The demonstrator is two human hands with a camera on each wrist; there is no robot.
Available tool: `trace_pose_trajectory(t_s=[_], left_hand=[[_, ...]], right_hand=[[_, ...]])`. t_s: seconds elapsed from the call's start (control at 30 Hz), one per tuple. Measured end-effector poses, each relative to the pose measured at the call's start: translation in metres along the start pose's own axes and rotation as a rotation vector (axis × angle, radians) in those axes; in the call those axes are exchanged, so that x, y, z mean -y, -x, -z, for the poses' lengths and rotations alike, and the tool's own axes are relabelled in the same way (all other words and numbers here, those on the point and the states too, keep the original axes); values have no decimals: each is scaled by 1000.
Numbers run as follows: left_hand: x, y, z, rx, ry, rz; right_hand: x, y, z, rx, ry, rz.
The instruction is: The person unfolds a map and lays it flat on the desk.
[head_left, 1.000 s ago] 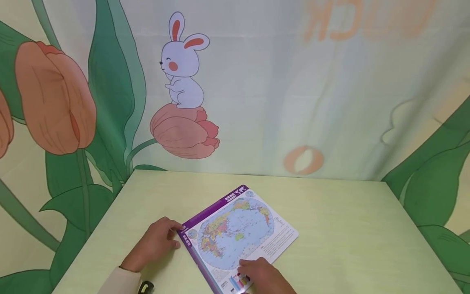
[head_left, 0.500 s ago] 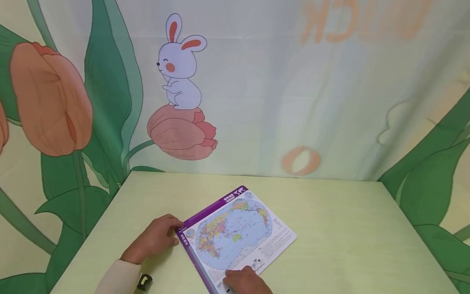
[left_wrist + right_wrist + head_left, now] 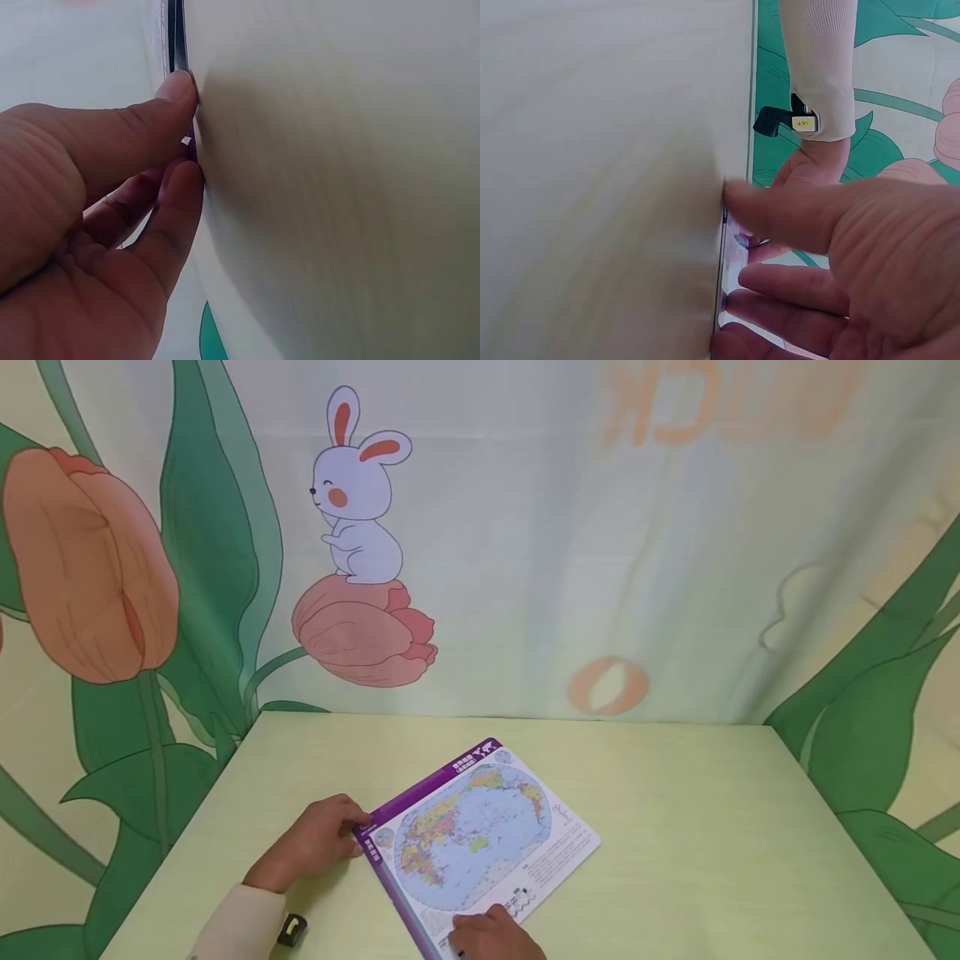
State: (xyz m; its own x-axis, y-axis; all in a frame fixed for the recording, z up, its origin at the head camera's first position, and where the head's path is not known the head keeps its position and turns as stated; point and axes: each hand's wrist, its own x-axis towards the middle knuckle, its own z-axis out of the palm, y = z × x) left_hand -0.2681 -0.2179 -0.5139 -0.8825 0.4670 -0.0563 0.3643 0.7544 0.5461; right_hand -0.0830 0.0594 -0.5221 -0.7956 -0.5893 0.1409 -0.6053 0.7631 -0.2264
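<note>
A thin world map board (image 3: 480, 835) with a purple border lies flat and turned at an angle on the table. My left hand (image 3: 318, 843) grips its left corner; in the left wrist view the thumb (image 3: 142, 142) and fingers (image 3: 176, 202) meet at the thin edge. At the lower near part of the board, my right hand (image 3: 495, 937) bends over the edge. In the right wrist view its blurred thumb (image 3: 780, 210) touches the edge, and the fingers (image 3: 795, 307) reach over the board, spaced apart from the thumb. The near corner is hidden by the right hand and the frame's bottom.
The pale yellow table (image 3: 697, 860) surrounds the board on all sides. Behind it hangs a curtain (image 3: 510, 543) printed with a rabbit and tulips. A dark wrist device (image 3: 292, 930) sits at the left cuff.
My right hand has slid left and downward along the near edge of the map board. The left hand keeps its place at the corner, and the board shows no clear shift on the table.
</note>
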Motion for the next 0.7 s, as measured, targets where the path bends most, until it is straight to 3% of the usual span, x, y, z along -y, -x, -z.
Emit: trace_pose_trajectory(t_s=[0.17, 0.47, 0.7], left_hand=[[3, -3, 0, 10, -8, -26], [3, -4, 2, 20, 0, -30], [6, -3, 1, 30, 26, -40]], right_hand=[[6, -3, 1, 55, -51, -112], [13, -6, 1, 25, -39, -165], [14, -4, 5, 59, -167, -297]])
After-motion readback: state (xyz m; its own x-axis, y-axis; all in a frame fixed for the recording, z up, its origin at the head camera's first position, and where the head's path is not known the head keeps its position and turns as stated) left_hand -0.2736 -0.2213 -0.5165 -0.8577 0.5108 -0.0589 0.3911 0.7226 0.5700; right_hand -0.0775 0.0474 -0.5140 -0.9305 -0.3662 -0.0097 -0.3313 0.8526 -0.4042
